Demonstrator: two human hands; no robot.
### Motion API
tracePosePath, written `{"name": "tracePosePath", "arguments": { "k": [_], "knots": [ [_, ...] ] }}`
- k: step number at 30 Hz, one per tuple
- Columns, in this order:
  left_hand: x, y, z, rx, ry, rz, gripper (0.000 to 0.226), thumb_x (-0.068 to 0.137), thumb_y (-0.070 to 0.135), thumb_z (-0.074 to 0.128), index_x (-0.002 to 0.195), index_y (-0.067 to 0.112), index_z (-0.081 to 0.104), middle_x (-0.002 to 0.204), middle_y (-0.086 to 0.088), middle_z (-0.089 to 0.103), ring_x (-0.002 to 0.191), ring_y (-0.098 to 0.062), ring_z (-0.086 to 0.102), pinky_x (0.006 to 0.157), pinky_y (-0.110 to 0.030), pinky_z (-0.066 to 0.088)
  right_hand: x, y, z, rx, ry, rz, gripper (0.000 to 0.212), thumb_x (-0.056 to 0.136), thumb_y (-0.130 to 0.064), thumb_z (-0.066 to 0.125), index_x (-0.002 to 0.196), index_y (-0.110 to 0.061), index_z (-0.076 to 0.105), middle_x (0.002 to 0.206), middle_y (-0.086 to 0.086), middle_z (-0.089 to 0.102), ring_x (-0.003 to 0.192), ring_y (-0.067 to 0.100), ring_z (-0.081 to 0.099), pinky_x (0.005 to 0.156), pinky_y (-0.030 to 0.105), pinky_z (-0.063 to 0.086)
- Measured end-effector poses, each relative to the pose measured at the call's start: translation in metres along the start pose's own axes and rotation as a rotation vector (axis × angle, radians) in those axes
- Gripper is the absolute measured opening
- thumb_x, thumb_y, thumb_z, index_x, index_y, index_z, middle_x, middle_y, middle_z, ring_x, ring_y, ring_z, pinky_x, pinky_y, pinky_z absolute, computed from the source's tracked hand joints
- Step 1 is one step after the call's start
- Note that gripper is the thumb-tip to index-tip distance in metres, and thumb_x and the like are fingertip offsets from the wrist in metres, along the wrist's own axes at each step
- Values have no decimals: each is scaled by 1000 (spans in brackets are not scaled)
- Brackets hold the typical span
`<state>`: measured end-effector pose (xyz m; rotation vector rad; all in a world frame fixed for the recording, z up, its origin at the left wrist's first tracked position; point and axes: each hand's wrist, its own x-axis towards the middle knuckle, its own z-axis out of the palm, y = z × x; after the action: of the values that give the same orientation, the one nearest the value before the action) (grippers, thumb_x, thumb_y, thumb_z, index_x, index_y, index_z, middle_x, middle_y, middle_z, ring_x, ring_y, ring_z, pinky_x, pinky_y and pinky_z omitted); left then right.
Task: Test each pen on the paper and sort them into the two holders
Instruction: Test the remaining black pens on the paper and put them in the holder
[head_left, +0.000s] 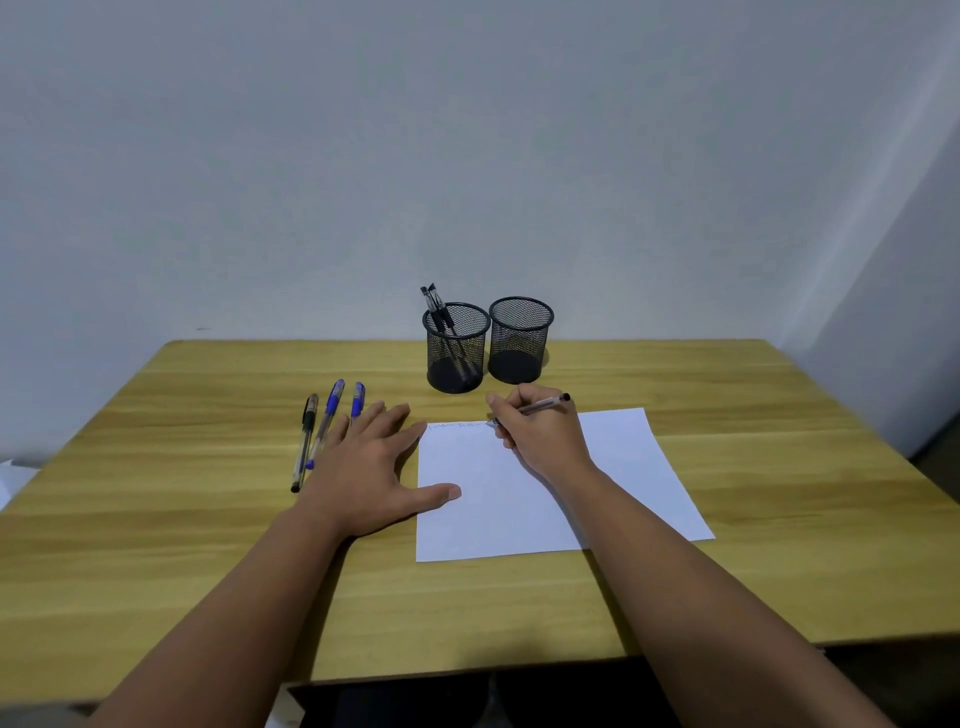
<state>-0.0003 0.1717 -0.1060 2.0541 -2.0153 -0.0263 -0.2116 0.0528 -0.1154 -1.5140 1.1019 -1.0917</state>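
Right hand (540, 431) pinches a slim pen (545, 404) low near the tip, scribbling at the paper's (519, 499) top edge; left hand (374, 467) lies flat, perhaps pinning the sheet's edge; light, stiff pen, easy to hold

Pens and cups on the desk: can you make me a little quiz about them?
1. True or false: the right cup has pens in it.
2. How many pens lie loose beside the left hand?
3. What does the right hand do? A) writes on the paper with a pen B) lifts a cup C) rests flat

Key: 1. False; only the left cup holds pens. 2. Three: one black pen, two blue pens. 3. A
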Motion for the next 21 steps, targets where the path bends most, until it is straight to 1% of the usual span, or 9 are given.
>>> {"name": "tracePosePath", "arguments": {
  "k": [2, 5, 7, 12, 13, 15, 17, 19, 21],
  "knots": [
    [0, 0, -1, 1, -4, -1, 107, 65, 101, 36, 154, 41, 36, 166, 10, 25, 156, -17, 11, 125, -50, 9, 1, 1, 1, -23, -3, -14, 37, 98, -24, 76, 75, 3, 67, 69, 19, 71, 58, 18, 65, 56, 31, 52],
    [1, 0, -1, -3, -11, -5, 108, 65, 102, 34, 155, 41, 35, 167, 10, 24, 156, -17, 9, 126, -51, 8, 2, 1, 0, -37, 11, -2, 36, 100, -19, 72, 77, 7, 64, 66, 18, 70, 56, 18, 64, 56, 33, 52],
    [0, 0, -2, 3, -18, -7, 108, 65, 102, 35, 155, 41, 35, 167, 10, 23, 157, -17, 9, 126, -50, 8, 1, -1, -1, -22, 12, -2, 37, 100, -22, 73, 78, 6, 65, 67, 16, 71, 57, 19, 65, 56, 32, 53],
    [-1, 2, -3, 5, -5, -16, 106, 66, 100, 38, 154, 42, 35, 167, 10, 23, 156, -17, 9, 126, -48, 8, 1, -2, -1, 45, -1, 13, 36, 100, -30, 76, 80, -1, 69, 71, 20, 72, 60, 22, 65, 58, 34, 54],
    [0, 1, -3, 4, -1, -17, 106, 66, 100, 39, 154, 42, 35, 167, 10, 23, 156, -17, 9, 126, -48, 8, 2, -4, -1, 76, -9, 33, 35, 100, -31, 76, 81, -2, 68, 71, 20, 71, 59, 22, 64, 55, 32, 52],
    [0, 2, -3, 1, 4, -16, 106, 66, 100, 39, 154, 42, 36, 167, 10, 24, 157, -17, 9, 125, -48, 8, 6, -13, -1, 156, -32, 77, 35, 99, -32, 77, 81, -5, 65, 69, 20, 65, 52, 19, 57, 46, 25, 45],
    [0, 1, -3, -1, 4, -17, 106, 65, 101, 39, 154, 42, 36, 167, 11, 23, 157, -16, 9, 125, -48, 7, 12, -21, 2, 171, -23, 62, 41, 97, -31, 80, 75, -2, 60, 65, 21, 58, 47, 20, 51, 42, 23, 39],
    [0, 1, -2, -3, 5, -19, 108, 63, 102, 36, 154, 43, 36, 167, 12, 23, 157, -16, 9, 126, -48, 7, 16, -21, 7, 103, 17, -14, 55, 95, -36, 79, 67, 4, 52, 60, 23, 52, 50, 24, 51, 46, 27, 45],
    [0, 0, -2, -11, 7, -16, 109, 62, 102, 36, 153, 43, 37, 167, 11, 24, 156, -16, 10, 126, -48, 8, 16, -11, 13, 29, 40, -37, 56, 93, -43, 73, 64, -2, 49, 62, 29, 55, 54, 25, 56, 54, 38, 48]
  ]
}}
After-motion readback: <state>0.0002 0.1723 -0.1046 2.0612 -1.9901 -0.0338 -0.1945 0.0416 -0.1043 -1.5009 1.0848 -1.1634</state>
